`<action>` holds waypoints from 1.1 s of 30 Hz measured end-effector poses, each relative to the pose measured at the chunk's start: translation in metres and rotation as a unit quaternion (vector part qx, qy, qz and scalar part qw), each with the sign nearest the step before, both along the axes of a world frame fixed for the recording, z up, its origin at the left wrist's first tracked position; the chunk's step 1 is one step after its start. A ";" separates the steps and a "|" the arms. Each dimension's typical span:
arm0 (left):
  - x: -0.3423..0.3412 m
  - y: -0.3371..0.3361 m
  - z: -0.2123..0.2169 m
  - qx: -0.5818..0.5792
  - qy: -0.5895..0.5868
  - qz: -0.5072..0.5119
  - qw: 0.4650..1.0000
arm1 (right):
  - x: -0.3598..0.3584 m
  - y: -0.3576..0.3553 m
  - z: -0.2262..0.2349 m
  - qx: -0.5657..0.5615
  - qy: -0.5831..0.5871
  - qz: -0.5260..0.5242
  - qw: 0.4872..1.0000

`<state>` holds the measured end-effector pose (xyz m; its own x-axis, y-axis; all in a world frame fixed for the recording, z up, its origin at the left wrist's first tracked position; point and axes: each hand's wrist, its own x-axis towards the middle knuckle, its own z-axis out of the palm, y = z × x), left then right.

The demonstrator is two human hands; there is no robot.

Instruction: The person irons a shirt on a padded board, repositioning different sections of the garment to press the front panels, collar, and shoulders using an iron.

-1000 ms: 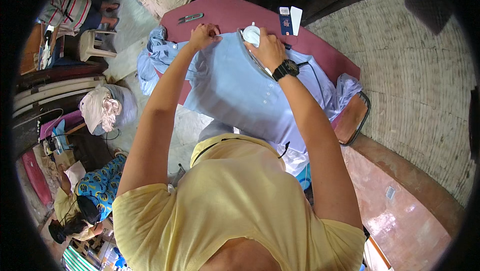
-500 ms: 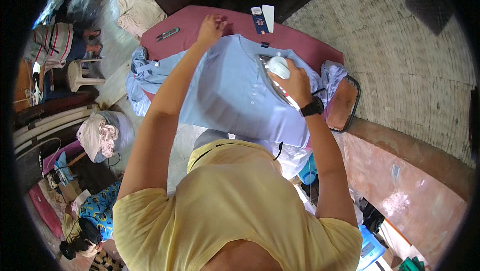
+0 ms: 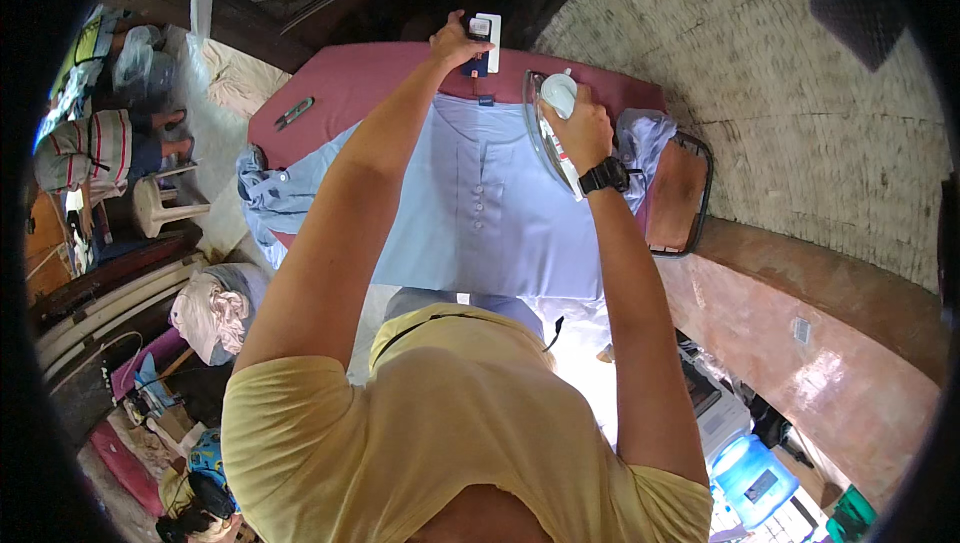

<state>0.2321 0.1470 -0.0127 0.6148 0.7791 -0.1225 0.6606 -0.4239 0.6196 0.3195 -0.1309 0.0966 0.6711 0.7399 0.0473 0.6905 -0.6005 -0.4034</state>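
Closest to the camera is the person's yellow shirt (image 3: 440,443), with both bare arms reaching away from it.

Past the shirt lies a light blue shirt (image 3: 470,213). It is spread flat on a dark red surface (image 3: 350,88), with its buttons running down the middle. One sleeve hangs in a bunch off the left side of the surface.

The right hand (image 3: 580,128) has a black watch (image 3: 603,176) on its wrist. Its fingers are closed tight around the white handle of an iron (image 3: 550,123). The iron sits on the right part of the blue shirt, near the collar, and it tilts so its shiny bottom shows.

Just right of the iron, at the end of the surface, is a brown pad with a dark wire rim (image 3: 680,193).

The left hand (image 3: 455,43) reaches farther, to the far edge of the surface. Its fingers are bent and they touch a small white and dark card (image 3: 485,43) that lies just past the collar. I cannot tell if the hand grips the card or only rests on it.

A small grey clip tool (image 3: 294,113) lies by itself on the left of the surface, well apart from both hands.

Far left, on the floor, stands a white plastic stool (image 3: 160,208).
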 end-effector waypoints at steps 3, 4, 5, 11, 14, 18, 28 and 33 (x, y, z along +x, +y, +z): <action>-0.010 0.005 -0.008 -0.129 -0.251 0.021 0.959 | -0.003 0.015 0.004 0.002 0.011 -0.023 1.000; -0.004 -0.019 0.017 -0.176 -0.252 -0.007 0.952 | 0.004 0.011 0.001 -0.007 0.009 -0.061 0.998; -0.016 -0.042 0.037 -0.203 -0.321 -0.038 0.924 | 0.004 0.011 0.002 -0.014 0.012 -0.068 0.998; -0.133 -0.153 0.075 0.025 -0.283 -0.207 0.936 | 0.006 0.014 0.004 -0.013 0.030 -0.033 0.999; -0.162 -0.170 0.079 0.088 -0.144 -0.282 0.944 | 0.005 0.015 0.007 -0.015 0.030 -0.043 0.999; -0.186 -0.147 0.071 0.122 -0.024 -0.335 0.934 | 0.027 0.019 0.001 0.033 0.057 0.016 0.998; -0.131 -0.121 0.044 0.186 -0.138 0.002 0.973 | 0.028 0.043 0.035 -0.027 0.000 0.338 0.941; -0.152 -0.055 0.012 0.127 -0.082 0.018 0.988 | 0.039 0.051 0.011 -0.030 -0.025 0.399 0.916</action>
